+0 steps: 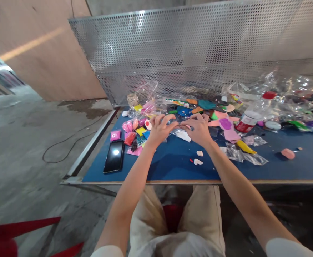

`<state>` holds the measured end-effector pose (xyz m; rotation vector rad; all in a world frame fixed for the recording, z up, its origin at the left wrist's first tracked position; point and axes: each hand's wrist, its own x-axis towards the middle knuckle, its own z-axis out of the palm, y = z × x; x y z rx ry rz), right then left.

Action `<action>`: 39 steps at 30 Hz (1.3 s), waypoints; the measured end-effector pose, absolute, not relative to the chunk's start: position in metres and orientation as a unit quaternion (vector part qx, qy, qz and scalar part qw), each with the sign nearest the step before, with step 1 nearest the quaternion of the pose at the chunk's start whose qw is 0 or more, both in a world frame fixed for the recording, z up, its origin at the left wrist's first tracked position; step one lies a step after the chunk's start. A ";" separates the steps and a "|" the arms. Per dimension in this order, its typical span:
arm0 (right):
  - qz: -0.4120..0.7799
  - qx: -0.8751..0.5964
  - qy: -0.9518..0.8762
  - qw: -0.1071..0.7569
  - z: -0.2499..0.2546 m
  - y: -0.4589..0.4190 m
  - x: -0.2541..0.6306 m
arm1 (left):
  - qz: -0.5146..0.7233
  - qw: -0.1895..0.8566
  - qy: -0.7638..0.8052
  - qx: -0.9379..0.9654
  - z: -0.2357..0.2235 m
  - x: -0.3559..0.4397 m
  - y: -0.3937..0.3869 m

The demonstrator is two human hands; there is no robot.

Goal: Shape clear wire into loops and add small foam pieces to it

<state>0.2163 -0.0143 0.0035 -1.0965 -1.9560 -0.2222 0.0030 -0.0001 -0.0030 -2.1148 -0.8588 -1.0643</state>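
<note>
My left hand (160, 130) and my right hand (197, 129) meet above the blue tabletop, fingertips nearly touching. Both are closed in a pinch; whatever is between the fingers is too small to make out. Just below them lies a white piece in clear plastic (182, 135). Nearer the front edge are a small white clay piece (198, 162), a pale pinkish piece (199, 153) and a tiny red bit (191, 160). Beside my left hand are several coloured clay packets, among them a red packet (130, 138) and a yellow packet (140, 131).
A black phone (114, 157) lies at the table's left end. To the right stand a jar with a red label (247, 122), a yellow clay piece (246, 147) and a pink lump (288, 154). Plastic bags (274, 85) crowd the back before a perforated metal panel (172, 50).
</note>
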 end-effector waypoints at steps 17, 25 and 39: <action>-0.044 -0.444 -0.791 0.418 0.001 -0.004 0.227 | -0.459 0.173 -0.416 -0.766 0.014 0.004 -0.010; -0.066 -0.417 -0.815 0.396 0.003 -0.003 0.234 | -0.346 0.098 -0.386 -0.849 0.020 0.002 -0.006; -0.051 -0.402 -0.836 0.369 0.006 -0.006 0.229 | -0.295 0.035 -0.420 -0.858 0.014 0.011 -0.005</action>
